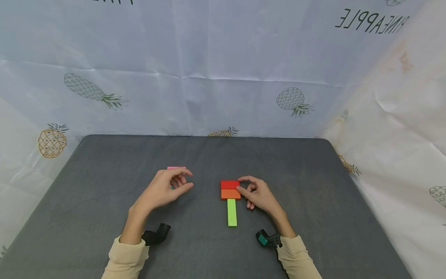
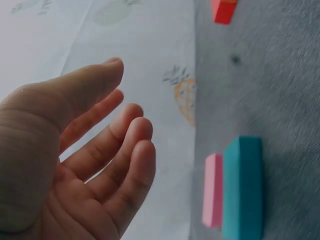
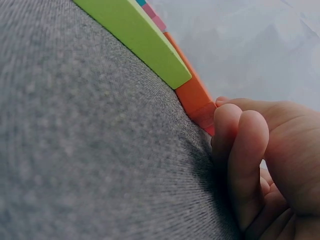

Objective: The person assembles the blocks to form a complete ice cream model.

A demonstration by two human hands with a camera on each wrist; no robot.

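Cream sleeves (image 1: 126, 257) reach in along the bottom of the head view, nearest the camera. At centre, on the grey tabletop (image 1: 299, 174), a red block (image 1: 230, 184) lies against an orange block (image 1: 230, 194), and a green block (image 1: 231, 213) runs down from the orange one. Right of centre, the right hand (image 1: 258, 195) seems to pinch the red block's right end between thumb and forefinger. Left of centre, the left hand (image 1: 163, 189) holds nothing, its thumb and fingertips apart. In the left wrist view that hand takes up the left side, fingers loosely bent, apart from a teal block (image 2: 243, 187) and a pink block (image 2: 212, 190) side by side at lower right. In the right wrist view the green block slants across the top, while fingers hide most of the red one. The blocks look light, stiff and smooth, sturdy but easily nudged askew; opposite long edges near an end should give the best hold.
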